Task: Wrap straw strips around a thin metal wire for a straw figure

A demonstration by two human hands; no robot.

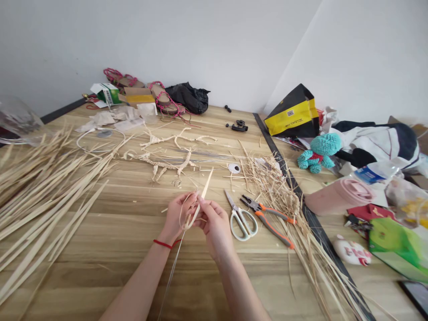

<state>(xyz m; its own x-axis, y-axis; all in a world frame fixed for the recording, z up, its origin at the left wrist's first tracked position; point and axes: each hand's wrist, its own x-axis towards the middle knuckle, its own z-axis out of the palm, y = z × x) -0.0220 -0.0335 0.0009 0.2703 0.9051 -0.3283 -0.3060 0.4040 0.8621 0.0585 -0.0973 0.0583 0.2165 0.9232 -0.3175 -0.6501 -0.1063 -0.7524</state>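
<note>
Close together over the wooden table, both my hands work on a pale straw strip (pixel 206 183) and thin metal wires (pixel 174 263). My left hand (pixel 177 214), with a red cord at the wrist, is closed around the wires where straw is wound on them. The fingers of my right hand (pixel 214 223) pinch the straw strip, whose pointed end sticks up beyond them. Fingers partly hide the wound part. Just right of my right hand lie scissors (pixel 243 223) with white handles and pliers (pixel 267 216) with orange-grey grips. Beyond my hands rest straw-wrapped branching wire figures (pixel 167 165).
Long straw strips (pixel 56 196) spread across the left; a straw heap (pixel 274 183) lies right. A roll of tape (pixel 234 168) sits near the middle. Sandals (pixel 163 98) and a black bag (pixel 189 97) stand at the back. Beyond a dark table edge (pixel 314 227) are a turquoise figure (pixel 323 149) and a pink roll (pixel 339 196).
</note>
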